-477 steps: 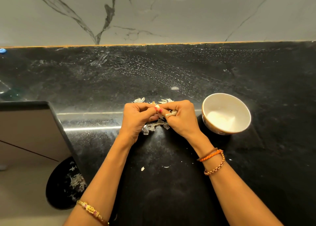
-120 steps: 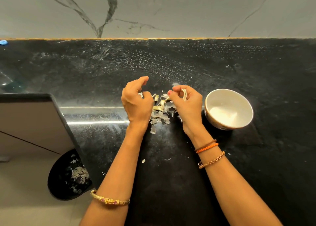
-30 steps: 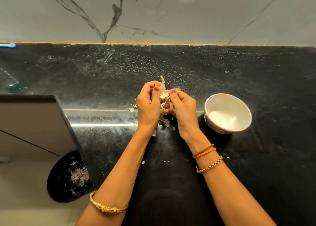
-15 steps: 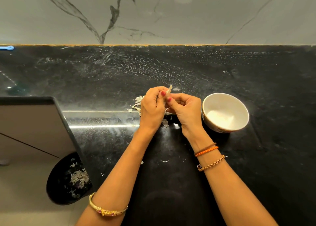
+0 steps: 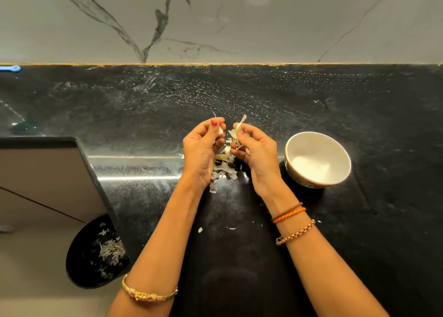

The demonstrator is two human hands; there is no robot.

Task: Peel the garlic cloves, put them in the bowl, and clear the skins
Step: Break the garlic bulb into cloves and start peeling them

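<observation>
My left hand (image 5: 200, 149) pinches a pale garlic clove (image 5: 220, 131) between thumb and fingertips above the black counter. My right hand (image 5: 256, 152) pinches a strip of papery garlic skin (image 5: 239, 126) that sticks up beside the clove. The two hands are a small gap apart. Below and between them lies a pile of loose skins (image 5: 224, 170) on the counter. The white bowl (image 5: 335, 146) stands to the right of my right hand, and I see no clove in it.
A black bin (image 5: 79, 264) with skins in it stands on the floor at the lower left, beside the counter's left edge. A few skin flecks (image 5: 200, 230) lie nearer the front. The marble wall rises behind the counter.
My hands have drawn apart. The skin has come away in my right hand while the clove stays in my left.
</observation>
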